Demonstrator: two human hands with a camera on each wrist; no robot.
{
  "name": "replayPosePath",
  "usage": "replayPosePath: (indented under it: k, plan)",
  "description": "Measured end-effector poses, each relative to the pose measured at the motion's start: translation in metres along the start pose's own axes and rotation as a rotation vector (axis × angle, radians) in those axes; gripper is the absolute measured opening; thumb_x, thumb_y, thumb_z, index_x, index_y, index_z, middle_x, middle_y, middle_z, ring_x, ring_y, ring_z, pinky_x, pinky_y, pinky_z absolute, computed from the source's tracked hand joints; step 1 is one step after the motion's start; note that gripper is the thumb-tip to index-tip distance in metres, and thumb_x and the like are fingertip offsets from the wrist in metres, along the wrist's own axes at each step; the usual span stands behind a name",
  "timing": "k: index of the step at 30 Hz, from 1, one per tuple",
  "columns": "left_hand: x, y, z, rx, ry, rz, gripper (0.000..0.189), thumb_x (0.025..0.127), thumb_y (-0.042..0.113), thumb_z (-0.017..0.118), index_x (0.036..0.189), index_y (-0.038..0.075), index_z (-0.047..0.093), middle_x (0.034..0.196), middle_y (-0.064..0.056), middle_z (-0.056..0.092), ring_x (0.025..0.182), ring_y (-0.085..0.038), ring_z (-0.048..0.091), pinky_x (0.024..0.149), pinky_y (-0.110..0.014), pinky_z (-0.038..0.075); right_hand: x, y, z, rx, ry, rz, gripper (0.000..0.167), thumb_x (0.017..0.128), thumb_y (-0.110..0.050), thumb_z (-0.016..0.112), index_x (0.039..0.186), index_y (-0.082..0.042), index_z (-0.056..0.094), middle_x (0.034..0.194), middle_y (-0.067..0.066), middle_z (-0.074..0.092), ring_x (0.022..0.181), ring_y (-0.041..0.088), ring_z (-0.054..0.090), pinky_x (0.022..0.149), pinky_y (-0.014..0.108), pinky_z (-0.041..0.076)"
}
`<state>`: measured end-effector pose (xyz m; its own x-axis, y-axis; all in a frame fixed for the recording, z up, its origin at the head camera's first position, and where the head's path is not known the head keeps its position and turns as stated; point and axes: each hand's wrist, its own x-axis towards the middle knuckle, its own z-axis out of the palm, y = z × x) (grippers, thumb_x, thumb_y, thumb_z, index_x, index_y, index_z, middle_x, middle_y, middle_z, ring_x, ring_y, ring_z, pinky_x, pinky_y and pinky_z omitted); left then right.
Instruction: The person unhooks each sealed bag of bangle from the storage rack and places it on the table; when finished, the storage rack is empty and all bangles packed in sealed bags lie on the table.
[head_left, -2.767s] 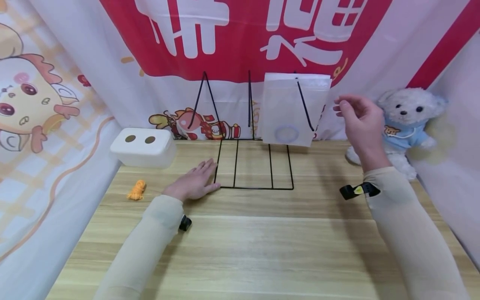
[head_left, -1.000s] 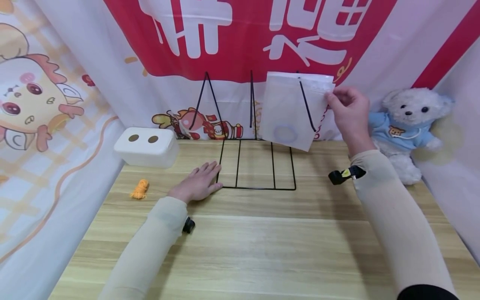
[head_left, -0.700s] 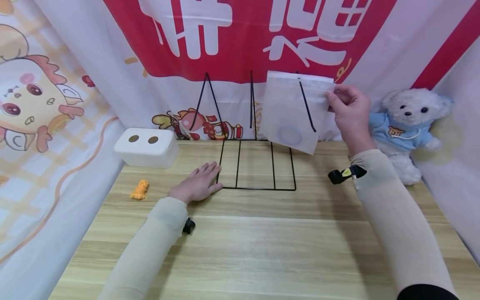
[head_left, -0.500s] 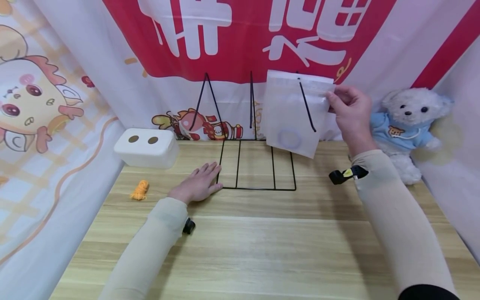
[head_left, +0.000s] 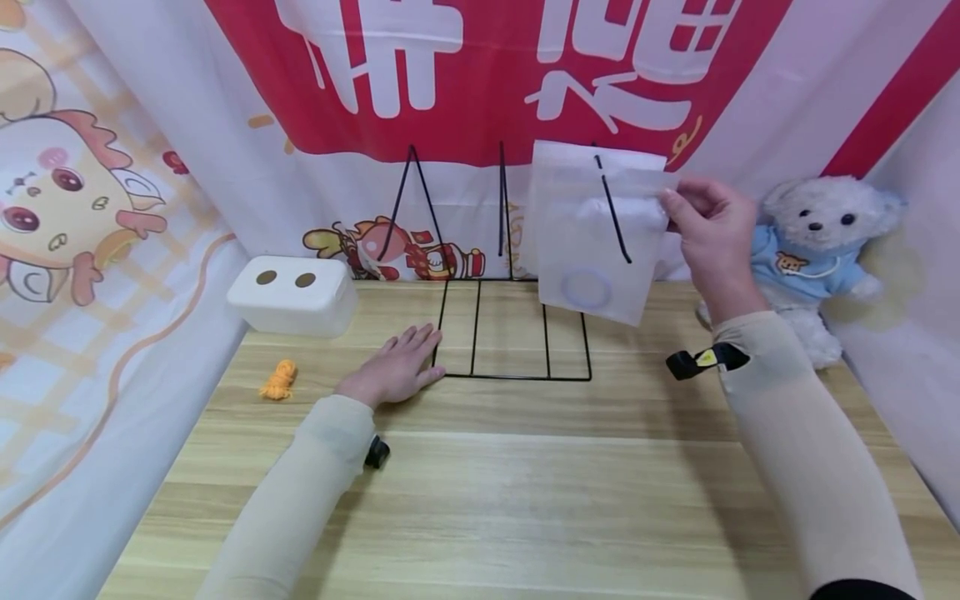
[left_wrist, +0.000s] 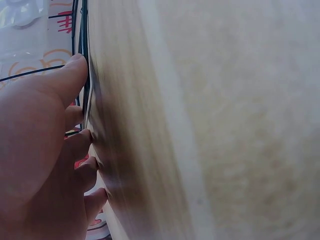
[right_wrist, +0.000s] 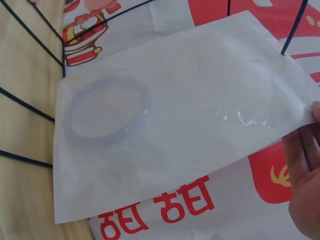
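A black wire display rack (head_left: 512, 377) stands at the back of the table, its hooks pointing forward. From its right hook hangs a translucent white zip bag (head_left: 592, 242) with a pale purple ring (head_left: 587, 289) inside, low down. My right hand (head_left: 712, 229) pinches the bag's upper right edge between thumb and fingers; in the right wrist view the bag (right_wrist: 190, 110) is tilted and the hook wire passes through its top. A second white layer seems to show behind it. My left hand (head_left: 393, 367) lies flat, fingers straight, against the left side of the rack's base.
A white box with two round holes (head_left: 292, 300) stands at the back left. An orange bundle of cord (head_left: 280, 380) lies in front of it. A plush bear in a blue hoodie (head_left: 806, 258) sits at the right. A printed curtain (head_left: 480, 83) hangs behind the rack.
My right hand has come from beside the bag to take its edge. The bag has moved forward along the hook and swung, its bottom edge now lower. My left hand stays put.
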<state>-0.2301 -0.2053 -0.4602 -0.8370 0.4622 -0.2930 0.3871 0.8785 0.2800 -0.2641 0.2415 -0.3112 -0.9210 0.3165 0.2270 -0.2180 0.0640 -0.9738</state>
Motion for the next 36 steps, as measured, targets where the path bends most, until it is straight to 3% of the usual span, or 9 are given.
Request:
replayPosePath:
  k: [12, 24, 33, 36]
  plan:
    - [0.000, 0.000, 0.002, 0.000, -0.006, 0.002, 0.076, 0.116, 0.049, 0.043, 0.174, 0.009, 0.015, 0.183, -0.016, 0.008, 0.169, -0.043, 0.007, 0.137, -0.064, 0.008, -0.016, 0.001, -0.010, 0.015, 0.008, 0.027, 0.049, 0.085, -0.039, 0.088, 0.127, -0.014, 0.079, 0.107, -0.002, 0.081, 0.105, 0.019, 0.078, 0.084, 0.014, 0.062]
    - [-0.001, 0.001, 0.002, 0.000, -0.009, 0.005, 0.076, 0.116, 0.048, 0.043, 0.174, 0.008, 0.014, 0.183, -0.016, 0.007, 0.169, -0.044, 0.006, 0.136, -0.065, 0.009, -0.031, 0.002, -0.019, 0.055, -0.001, -0.037, 0.041, 0.090, -0.029, 0.088, 0.125, -0.010, 0.080, 0.103, -0.002, 0.082, 0.096, 0.013, 0.078, 0.084, 0.014, 0.062]
    - [0.002, -0.002, 0.003, 0.007, 0.012, 0.010, 0.076, 0.116, 0.049, 0.043, 0.174, 0.009, 0.015, 0.183, -0.016, 0.008, 0.169, -0.045, 0.007, 0.136, -0.065, 0.010, -0.045, -0.002, -0.022, 0.009, 0.023, -0.124, 0.034, 0.092, -0.022, 0.087, 0.122, -0.007, 0.081, 0.102, -0.004, 0.083, 0.093, 0.012, 0.076, 0.086, 0.013, 0.061]
    - [0.002, -0.003, 0.002, 0.009, 0.019, 0.014, 0.077, 0.115, 0.049, 0.044, 0.174, 0.009, 0.016, 0.183, -0.016, 0.008, 0.169, -0.045, 0.008, 0.136, -0.065, 0.010, -0.051, -0.004, -0.023, -0.074, 0.029, -0.152, 0.030, 0.094, -0.022, 0.084, 0.121, -0.008, 0.081, 0.102, -0.006, 0.082, 0.093, 0.011, 0.075, 0.087, 0.012, 0.060]
